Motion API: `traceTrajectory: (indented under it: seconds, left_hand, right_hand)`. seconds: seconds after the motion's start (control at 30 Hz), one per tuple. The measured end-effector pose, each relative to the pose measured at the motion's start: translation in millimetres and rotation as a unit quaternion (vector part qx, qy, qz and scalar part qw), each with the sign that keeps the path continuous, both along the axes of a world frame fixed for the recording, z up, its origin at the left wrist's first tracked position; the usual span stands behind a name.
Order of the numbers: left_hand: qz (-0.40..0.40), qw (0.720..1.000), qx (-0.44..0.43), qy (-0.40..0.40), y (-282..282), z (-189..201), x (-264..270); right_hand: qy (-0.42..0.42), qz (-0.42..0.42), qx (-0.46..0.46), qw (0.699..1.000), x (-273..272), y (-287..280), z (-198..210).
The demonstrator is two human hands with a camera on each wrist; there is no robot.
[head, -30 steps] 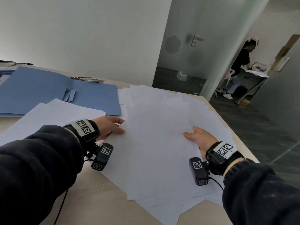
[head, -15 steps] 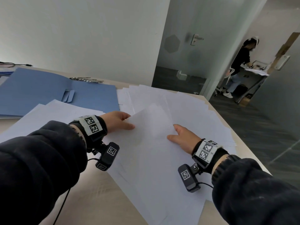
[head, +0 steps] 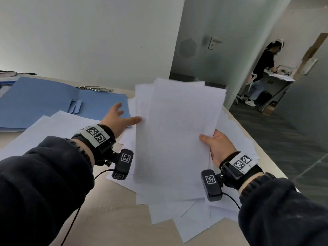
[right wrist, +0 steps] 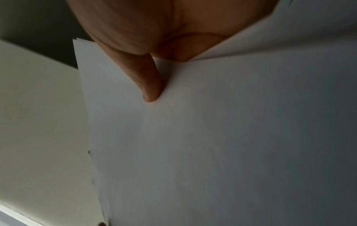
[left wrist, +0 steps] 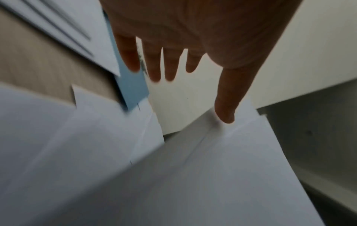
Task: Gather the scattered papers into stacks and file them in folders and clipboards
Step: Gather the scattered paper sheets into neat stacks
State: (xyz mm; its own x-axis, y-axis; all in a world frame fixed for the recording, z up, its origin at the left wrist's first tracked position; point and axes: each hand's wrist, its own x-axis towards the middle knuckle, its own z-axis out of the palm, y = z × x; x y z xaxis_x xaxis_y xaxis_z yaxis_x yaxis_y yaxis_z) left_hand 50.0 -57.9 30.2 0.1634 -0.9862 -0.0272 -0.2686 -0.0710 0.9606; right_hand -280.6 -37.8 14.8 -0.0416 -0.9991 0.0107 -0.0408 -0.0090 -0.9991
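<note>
Your right hand (head: 219,146) gripped the lifted sheaf of papers (head: 174,132) at its right edge, thumb on top, fingers hidden beneath. Your left hand (head: 118,119) was spread open, thumb touching the sheaf's left edge, above loose sheets (head: 191,221) on the tabletop (head: 106,219).

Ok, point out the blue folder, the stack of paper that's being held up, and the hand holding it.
blue folder (head: 44,103), head view, on its open left panel.
lifted paper stack (head: 175,132), head view, middle of the top sheet.
right hand (head: 221,148), head view, back of the hand by the stack's right edge.
</note>
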Motion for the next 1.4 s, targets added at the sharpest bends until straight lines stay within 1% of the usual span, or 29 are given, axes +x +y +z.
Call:
traceTrajectory:
  seconds: [0.07,0.1,0.13,0.2,0.27,0.33,0.4,0.5,0.6,0.7,0.83,0.93,1.0,1.13,1.23,1.27,1.33,1.4]
  left_hand:
    - [-0.057,0.992,0.029,0.112,5,3,-12]
    - [-0.082,0.986,0.021,0.147,7,7,-18]
    - [-0.094,0.982,-0.002,0.164,9,11,-25]
    - [-0.092,0.977,-0.061,0.181,12,22,-33]
    - [-0.091,0.969,-0.101,0.205,13,32,-35]
    - [-0.095,0.962,-0.117,0.230,15,36,-34]
    - [-0.101,0.958,-0.118,0.240,20,32,-34]
    - [-0.101,0.965,-0.101,0.219,29,15,-36]
    - [-0.103,0.970,-0.076,0.205,36,0,-39]
    - [-0.100,0.972,-0.048,0.207,41,-9,-47]
    - [-0.107,0.977,-0.016,0.183,45,-15,-57]
    - [-0.099,0.982,-0.022,0.158,48,-14,-59]
    - [-0.080,0.987,-0.032,0.138,50,-11,-53]
    - [-0.034,0.993,-0.031,0.109,54,-3,-20]
    - [-0.003,0.998,-0.011,0.069,58,3,19]
    - [0.011,0.999,0.000,0.047,59,3,35]
    - [0.052,0.998,0.037,-0.025,63,2,70]
    - [0.097,0.988,0.071,-0.094,71,-2,107]
  right_hand:
    - [-0.064,-0.004,-0.026,0.998,7,3,11]
    - [-0.087,-0.005,-0.040,0.995,12,4,17]
    - [-0.106,-0.004,-0.055,0.993,16,5,23]
    - [-0.132,-0.009,-0.087,0.987,23,7,35]
    - [-0.151,-0.008,-0.112,0.982,27,8,46]
    - [-0.174,0.010,-0.121,0.977,29,10,51]
    - [-0.174,0.030,-0.110,0.978,29,15,47]
    - [-0.137,0.040,-0.077,0.987,27,19,29]
    - [-0.128,0.024,-0.051,0.990,26,23,16]
    - [-0.117,0.009,-0.033,0.993,26,26,9]
    - [-0.096,-0.013,-0.016,0.995,28,33,4]
    - [-0.091,-0.029,-0.008,0.995,34,35,4]
    - [-0.083,-0.038,-0.003,0.996,40,33,7]
    - [-0.056,-0.049,0.016,0.997,68,24,11]
    - [0.017,0.006,0.068,0.998,105,16,7]
    - [0.032,0.031,0.088,0.995,119,16,5]
    - [0.045,0.075,0.126,0.988,147,17,-1]
    - [0.072,0.125,0.141,0.979,175,18,-8]
